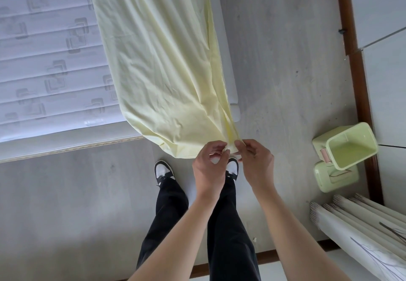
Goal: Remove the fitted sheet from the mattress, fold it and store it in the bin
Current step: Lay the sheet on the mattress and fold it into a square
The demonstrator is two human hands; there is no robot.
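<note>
The pale yellow fitted sheet (160,61) lies folded lengthwise into a long strip along the right side of the bare white quilted mattress (44,61), its near end hanging past the mattress corner. My left hand (209,166) and my right hand (256,162) meet at that near end and each pinches the sheet's gathered corner, fingers curled round the fabric. The light green bin (349,146) stands open on the floor to the right, its lid (336,176) lying beside it.
Grey wood-look floor surrounds the bed. My legs in black trousers and black-and-white shoes (163,170) stand just below the hands. A brown skirting board (360,78) runs along the right wall. Pleated cream curtains (362,225) hang at the lower right.
</note>
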